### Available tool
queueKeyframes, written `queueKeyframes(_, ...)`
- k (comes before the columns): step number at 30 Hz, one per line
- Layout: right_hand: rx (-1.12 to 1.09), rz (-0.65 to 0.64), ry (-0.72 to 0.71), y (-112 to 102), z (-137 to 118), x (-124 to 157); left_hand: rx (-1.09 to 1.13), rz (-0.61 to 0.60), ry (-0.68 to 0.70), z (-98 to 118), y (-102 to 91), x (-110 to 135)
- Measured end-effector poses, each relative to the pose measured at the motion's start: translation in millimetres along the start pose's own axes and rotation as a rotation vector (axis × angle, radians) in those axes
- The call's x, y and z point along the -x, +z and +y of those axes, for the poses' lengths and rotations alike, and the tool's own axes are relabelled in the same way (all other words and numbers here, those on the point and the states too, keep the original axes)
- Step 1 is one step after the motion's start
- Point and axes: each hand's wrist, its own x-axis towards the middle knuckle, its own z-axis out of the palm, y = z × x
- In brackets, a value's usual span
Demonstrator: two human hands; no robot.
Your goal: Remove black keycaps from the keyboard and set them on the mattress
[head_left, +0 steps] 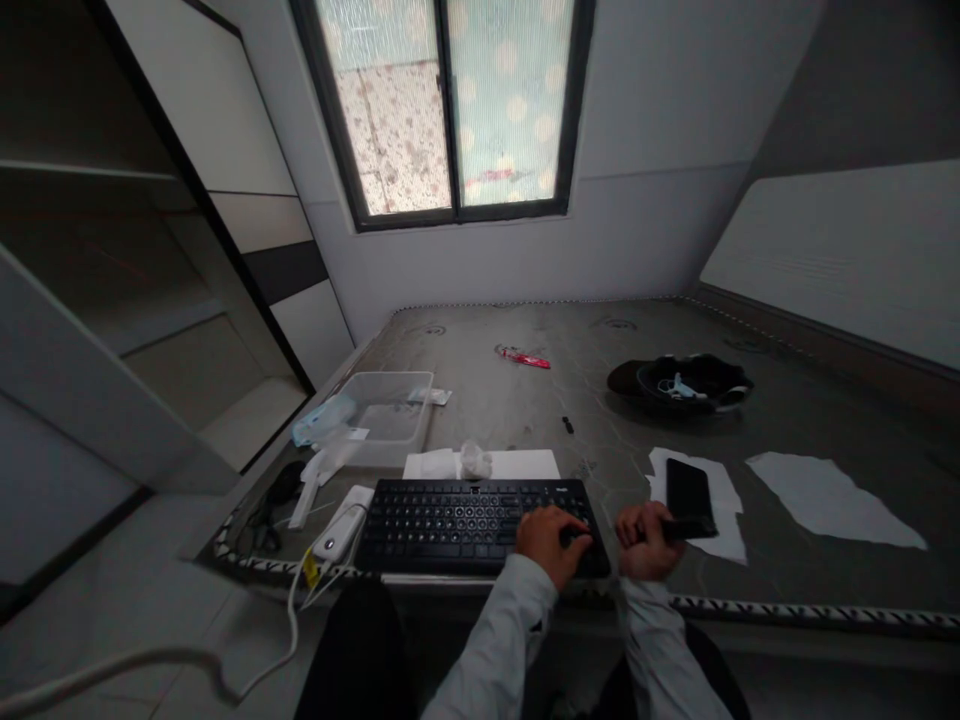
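Note:
A black keyboard [472,525] lies on a white board near the front edge of the bed-like surface. My left hand [550,543] rests over its right end, at the number keys. Thumb and fingers are drawn together there; whatever they grip, if anything, is too dark to tell. Right of the keyboard, my right hand [646,540] is closed, with a dark object [679,529] sticking out to its right, its kind unclear. That object overlaps the lower edge of a black phone [688,490], which lies on a creased white paper sheet [729,535].
Behind the keyboard sits a crumpled clear wrapper [475,460]. A clear plastic bin [390,385] and a white power strip [343,525] are on the left. Farther back are a red-packaged item [526,358], a small black piece [568,425] and a dark cap [694,385]. Another paper [836,497] lies right.

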Motion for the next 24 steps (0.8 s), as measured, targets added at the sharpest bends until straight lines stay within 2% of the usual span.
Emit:
queueKeyframes(5, 0.189, -0.009, 0.101, -10.8, 2.1, -14.3, 0.133, 0.039, -0.076, -3.1, -0.9, -1.6)
queueKeyframes(9, 0.37, -0.053, 0.17, -18.6, 0.5, -20.6, 0.185, 0.09, -0.05, -9.6, 1.9, -1.2)
queueKeyframes(14, 0.774, -0.331, 0.22, -24.8, -2.5, -23.9, 0.251, 0.137, -0.026, -10.4, 2.0, -1.2)
queueKeyframes(20, 0.803, -0.626, 0.303, -24.5, -0.1, -22.6, 0.276, 0.162, -0.019, -10.9, 2.5, -2.8)
queueKeyframes(24, 0.764, -0.75, 0.364, -21.0, 0.3, -19.8, 0.316, 0.198, -0.065, -13.3, 5.3, -3.8)
